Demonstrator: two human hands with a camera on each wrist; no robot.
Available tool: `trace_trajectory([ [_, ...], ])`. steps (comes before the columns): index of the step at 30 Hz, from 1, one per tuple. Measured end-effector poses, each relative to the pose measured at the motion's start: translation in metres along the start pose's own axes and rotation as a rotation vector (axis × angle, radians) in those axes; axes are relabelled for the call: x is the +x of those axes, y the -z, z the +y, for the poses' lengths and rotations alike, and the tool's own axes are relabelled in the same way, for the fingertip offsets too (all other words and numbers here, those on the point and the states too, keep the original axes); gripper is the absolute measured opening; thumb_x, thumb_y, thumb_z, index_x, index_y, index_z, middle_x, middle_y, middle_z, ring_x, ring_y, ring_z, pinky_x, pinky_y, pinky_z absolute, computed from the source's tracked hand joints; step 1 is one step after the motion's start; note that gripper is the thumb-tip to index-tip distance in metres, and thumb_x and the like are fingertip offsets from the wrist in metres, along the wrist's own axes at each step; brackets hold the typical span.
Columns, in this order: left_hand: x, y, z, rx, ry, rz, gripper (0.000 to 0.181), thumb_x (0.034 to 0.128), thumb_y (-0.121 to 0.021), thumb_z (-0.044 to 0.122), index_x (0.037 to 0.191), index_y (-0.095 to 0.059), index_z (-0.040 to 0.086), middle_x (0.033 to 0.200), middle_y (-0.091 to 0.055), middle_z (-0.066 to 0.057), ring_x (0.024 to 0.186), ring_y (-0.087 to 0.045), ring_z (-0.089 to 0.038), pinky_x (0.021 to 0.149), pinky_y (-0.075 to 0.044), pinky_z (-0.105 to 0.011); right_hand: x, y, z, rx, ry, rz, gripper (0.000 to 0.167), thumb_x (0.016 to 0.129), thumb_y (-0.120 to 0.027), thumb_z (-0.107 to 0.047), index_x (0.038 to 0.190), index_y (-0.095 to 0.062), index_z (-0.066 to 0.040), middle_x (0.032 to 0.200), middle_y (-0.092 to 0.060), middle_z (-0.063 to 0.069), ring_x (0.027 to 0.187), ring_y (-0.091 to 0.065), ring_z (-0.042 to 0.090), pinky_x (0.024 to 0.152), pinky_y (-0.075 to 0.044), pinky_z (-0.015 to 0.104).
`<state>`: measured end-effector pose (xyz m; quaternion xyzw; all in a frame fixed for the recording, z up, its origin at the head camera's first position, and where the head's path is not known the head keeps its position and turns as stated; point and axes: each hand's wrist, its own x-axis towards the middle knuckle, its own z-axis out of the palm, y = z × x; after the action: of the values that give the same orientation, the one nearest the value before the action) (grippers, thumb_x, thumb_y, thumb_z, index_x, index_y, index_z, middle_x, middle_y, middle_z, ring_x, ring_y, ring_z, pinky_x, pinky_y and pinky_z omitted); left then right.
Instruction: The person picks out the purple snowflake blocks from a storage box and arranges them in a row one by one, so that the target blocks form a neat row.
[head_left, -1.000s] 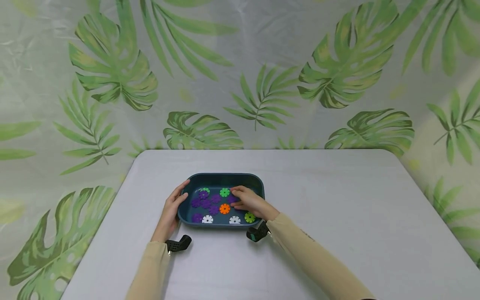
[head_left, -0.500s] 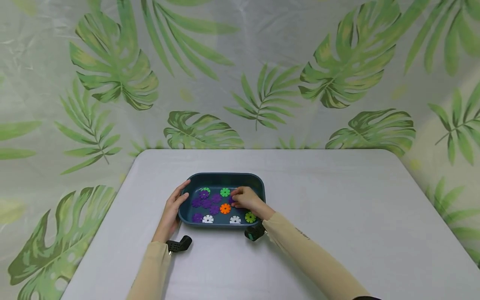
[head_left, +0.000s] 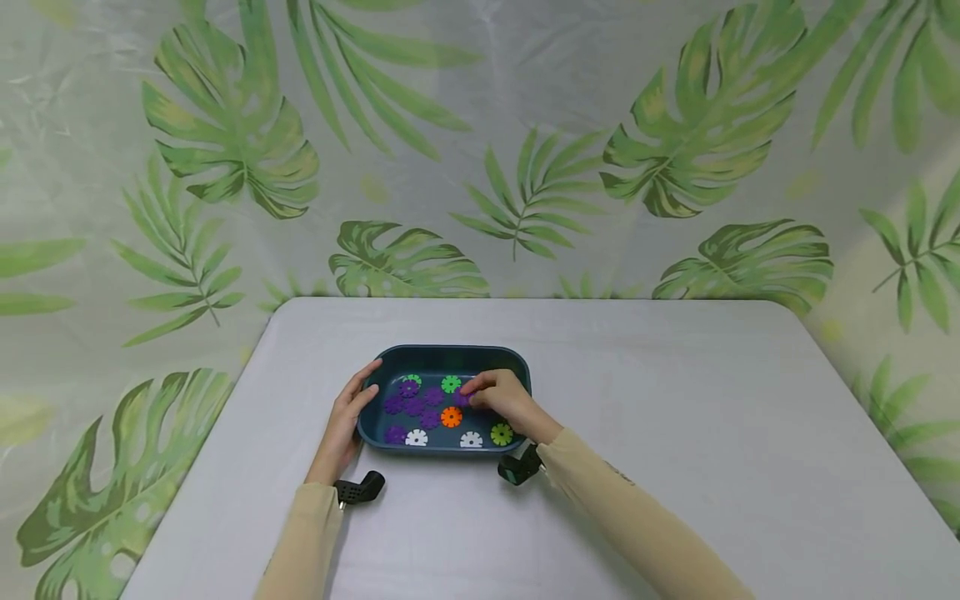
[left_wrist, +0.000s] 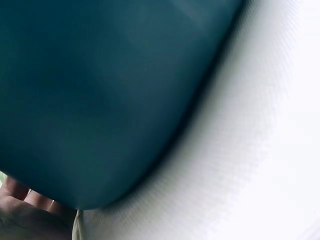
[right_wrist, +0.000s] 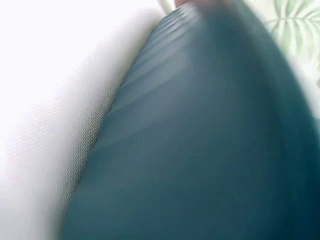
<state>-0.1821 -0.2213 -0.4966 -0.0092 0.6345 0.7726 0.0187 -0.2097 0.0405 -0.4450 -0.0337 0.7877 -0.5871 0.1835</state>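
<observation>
A dark teal rectangular tub with rounded corners stands on the table, and flat notched snowflake discs lie inside it. At its left end my left hand holds the side, thumb at the rim and fingers along the outer wall. The left wrist view shows the outer wall of the tub with some fingers against it. My right hand reaches in over the right side. Its thumb and index finger pinch a purple snowflake disc, partly hidden by the fingers. The right wrist view shows mostly the tub wall.
Several purple discs overlap in the tub's left half. An orange disc, a green disc, a yellow-green disc and white discs lie around them. A white-covered table extends right; a leaf-patterned cloth hangs behind.
My right fingers have closed together on the purple disc, and the hand has shifted slightly. The left hand and the tub hold the same place.
</observation>
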Motion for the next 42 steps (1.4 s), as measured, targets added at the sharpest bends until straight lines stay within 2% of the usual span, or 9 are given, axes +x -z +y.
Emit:
trace_trajectory([
  [8,0.001,0.001,-0.001,-0.007,-0.005,0.002,0.045,0.1017,-0.044,0.010,0.146,-0.038,0.009,0.154,-0.026,-0.002,0.140,-0.020,-0.015,0.110,-0.022,-0.027,-0.013,0.023,-0.009,0.068,0.073,-0.055,0.025,0.086,-0.054,0.009,0.109,-0.063,0.004,0.104,-0.063,0.014,0.076,-0.058,0.019,0.073,-0.054,0.031],
  [14,0.002,0.001,-0.002,-0.008,-0.008,0.003,0.045,0.1015,-0.044,0.010,0.146,-0.038,0.009,0.154,-0.026,-0.001,0.140,-0.021,-0.014,0.111,-0.019,-0.028,-0.023,0.059,-0.011,0.069,0.095,-0.052,0.026,0.091,-0.054,0.003,0.116,-0.058,0.007,0.111,-0.060,0.020,0.082,-0.058,0.020,0.071,-0.055,0.032],
  [20,-0.001,0.001,-0.001,0.012,-0.014,0.014,0.044,0.1017,-0.045,0.013,0.146,-0.039,0.010,0.154,-0.027,0.000,0.139,-0.021,-0.012,0.112,-0.019,-0.029,-0.026,0.104,0.012,0.058,0.113,0.024,0.027,0.091,-0.054,0.000,0.117,-0.056,0.011,0.097,-0.064,0.013,0.075,-0.065,0.015,0.064,-0.055,0.030],
  [25,-0.002,0.001,-0.001,0.019,-0.023,0.019,0.044,0.1016,-0.045,0.013,0.145,-0.040,0.011,0.154,-0.027,0.000,0.139,-0.021,-0.012,0.111,-0.021,-0.026,-0.025,0.129,0.037,0.051,0.074,0.079,0.028,0.094,-0.053,-0.001,0.118,-0.053,0.013,0.092,-0.062,0.013,0.070,-0.065,0.013,0.063,-0.055,0.028],
  [29,-0.002,0.001,-0.002,0.019,-0.028,0.017,0.044,0.1013,-0.046,0.014,0.145,-0.040,0.010,0.154,-0.027,0.000,0.139,-0.022,-0.012,0.108,-0.024,-0.022,-0.021,0.135,0.054,0.058,0.033,0.092,0.027,0.092,-0.052,0.003,0.117,-0.053,0.016,0.092,-0.062,0.014,0.068,-0.065,0.014,0.063,-0.056,0.029],
  [32,-0.002,0.001,-0.002,0.021,-0.031,0.018,0.044,0.1013,-0.047,0.015,0.145,-0.041,0.010,0.153,-0.028,0.000,0.139,-0.023,-0.012,0.106,-0.026,-0.021,-0.016,0.132,0.064,0.062,0.016,0.063,0.028,0.091,-0.049,0.007,0.117,-0.052,0.017,0.092,-0.062,0.018,0.067,-0.065,0.015,0.063,-0.056,0.029],
  [37,-0.002,0.000,-0.002,0.017,-0.029,0.017,0.044,0.1016,-0.046,0.015,0.145,-0.041,0.011,0.153,-0.028,0.001,0.138,-0.023,-0.013,0.107,-0.027,-0.022,-0.011,0.122,0.068,0.043,-0.016,0.018,0.030,0.091,-0.047,0.007,0.119,-0.053,0.016,0.096,-0.064,0.024,0.069,-0.067,0.019,0.065,-0.056,0.030],
  [42,-0.001,-0.001,-0.003,0.024,-0.033,0.019,0.043,0.1018,-0.046,0.015,0.145,-0.041,0.011,0.153,-0.028,0.001,0.139,-0.022,-0.012,0.109,-0.024,-0.025,-0.011,0.115,0.066,-0.014,-0.023,0.015,0.030,0.092,-0.047,0.006,0.119,-0.055,0.015,0.100,-0.064,0.025,0.071,-0.067,0.020,0.066,-0.056,0.032],
])
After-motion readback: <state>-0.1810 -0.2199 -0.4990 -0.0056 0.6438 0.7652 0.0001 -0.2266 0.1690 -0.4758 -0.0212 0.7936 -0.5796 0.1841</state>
